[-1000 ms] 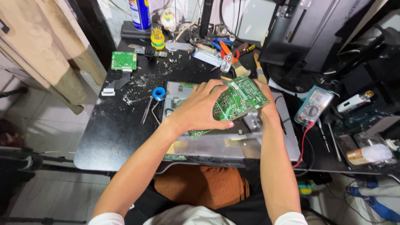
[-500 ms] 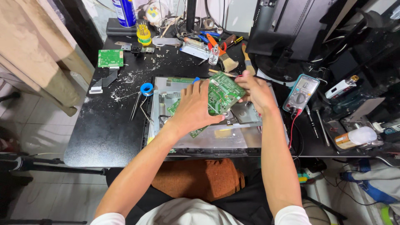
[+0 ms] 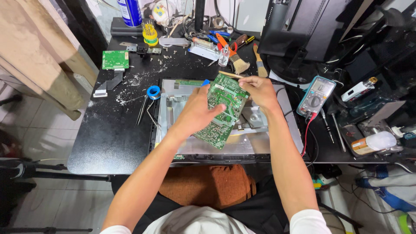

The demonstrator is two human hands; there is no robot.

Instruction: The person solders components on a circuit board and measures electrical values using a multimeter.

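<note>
I'm looking straight down on a black surface [image 3: 108,138], dusted with pale crumbs toward its far left corner, tiled floor [image 3: 39,130] showing off its left edge and a wooden board [image 3: 34,56] leaning there. In the middle, toward the near edge, lies one flat metal panel [image 3: 260,138], the opened back of a screen. Over it I've got one large green circuit board [image 3: 223,115], tilted, its solder side up, lifted off the panel. My left hand [image 3: 197,113] is curled over its left edge, fingers spread across the face, gripping it. My right hand [image 3: 256,89] is pinched closed at the board's far corner; whether it holds the board itself or the thin wooden stick [image 3: 229,74] there, I cannot tell.

Count with me: a second, smaller green board [image 3: 115,60] sits at the far left corner, so two boards. One blue solder reel [image 3: 153,92] just left of the panel. Two brushes [image 3: 237,63] along the far edge, beside a heap of hand tools. One yellow bit holder [image 3: 150,34]. One blue spray can [image 3: 130,12]. One multimeter [image 3: 316,95] near the right edge, its red lead trailing to the near edge. One dark monitor stand [image 3: 299,30] at the far right.
</note>
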